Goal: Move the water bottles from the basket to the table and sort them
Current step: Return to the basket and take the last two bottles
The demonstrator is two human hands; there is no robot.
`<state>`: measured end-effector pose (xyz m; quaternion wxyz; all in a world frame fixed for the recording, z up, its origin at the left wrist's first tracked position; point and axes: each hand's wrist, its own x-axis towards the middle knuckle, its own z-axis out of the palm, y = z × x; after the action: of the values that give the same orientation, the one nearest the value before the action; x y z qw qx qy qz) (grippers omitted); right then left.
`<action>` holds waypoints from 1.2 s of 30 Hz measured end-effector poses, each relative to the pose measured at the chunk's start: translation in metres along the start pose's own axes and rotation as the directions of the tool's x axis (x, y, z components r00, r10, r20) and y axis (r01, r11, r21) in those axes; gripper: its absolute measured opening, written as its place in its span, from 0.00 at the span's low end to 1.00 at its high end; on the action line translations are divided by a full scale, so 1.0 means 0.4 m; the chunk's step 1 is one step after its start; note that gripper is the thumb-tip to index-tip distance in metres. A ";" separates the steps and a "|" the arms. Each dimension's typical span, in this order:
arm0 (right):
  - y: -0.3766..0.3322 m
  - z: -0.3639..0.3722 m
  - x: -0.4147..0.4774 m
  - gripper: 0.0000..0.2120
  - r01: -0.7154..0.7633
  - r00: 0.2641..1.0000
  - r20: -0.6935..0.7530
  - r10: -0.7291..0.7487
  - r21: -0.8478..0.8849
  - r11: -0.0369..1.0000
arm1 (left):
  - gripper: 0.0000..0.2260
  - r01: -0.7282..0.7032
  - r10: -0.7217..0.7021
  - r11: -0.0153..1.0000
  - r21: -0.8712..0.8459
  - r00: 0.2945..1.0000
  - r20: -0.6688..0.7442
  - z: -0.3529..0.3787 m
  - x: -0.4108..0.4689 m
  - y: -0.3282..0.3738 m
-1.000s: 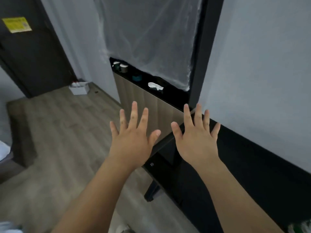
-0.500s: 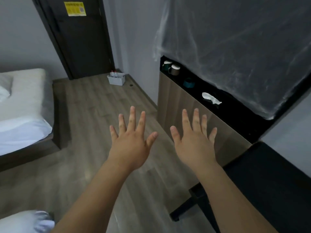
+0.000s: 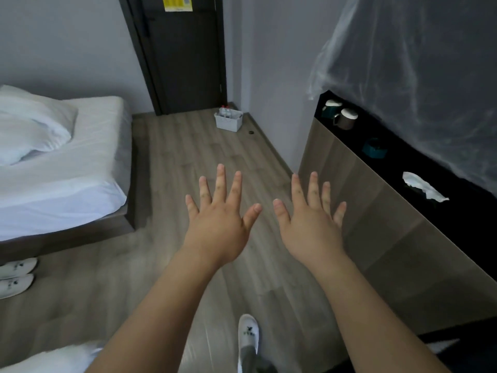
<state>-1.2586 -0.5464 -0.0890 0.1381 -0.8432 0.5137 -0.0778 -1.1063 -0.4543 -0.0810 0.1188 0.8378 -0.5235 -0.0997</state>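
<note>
A grey-brown wood-plank floor [image 3: 188,162] is seen running from 6 o'clock up to a dark door [image 3: 185,63] at 12 o'clock, on which a yellow notice [image 3: 178,2] is stuck at the top edge. Pale grey walls [image 3: 67,44] are seen on either side of the door. At 9 o'clock a low bed [image 3: 67,168] is set on a dark frame and made up with white sheets and a white pillow [image 3: 32,125]. Two white slippers [image 3: 16,275] are laid side by side at 8 o'clock, near the bed frame. At 3 o'clock a wood-fronted cabinet [image 3: 376,238] is placed against the wall. Two mugs [image 3: 345,118], a teal object [image 3: 375,149] and a crumpled white scrap [image 3: 422,185] are kept on its black ledge [image 3: 462,224], beneath clear plastic sheeting [image 3: 416,76] hung at 1 o'clock. The room is dimly and evenly lit.
</note>
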 end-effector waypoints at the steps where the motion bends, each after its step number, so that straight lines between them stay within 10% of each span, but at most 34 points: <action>1: -0.014 0.012 0.041 0.34 0.008 1.000 0.003 -0.008 0.007 1.000 | 0.34 0.006 -0.006 1.000 0.006 1.000 0.001 -0.002 0.036 -0.017; 36: -0.681 0.201 1.455 0.34 0.047 0.999 0.027 -0.046 -0.039 0.998 | 0.34 0.064 -0.064 0.998 -0.026 0.998 0.013 -0.292 1.400 -0.716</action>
<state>-0.7389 -0.9325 -0.0863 0.1262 -0.8585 0.4934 -0.0597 -0.5859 -0.8264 -0.0809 0.1237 0.8518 -0.4957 -0.1155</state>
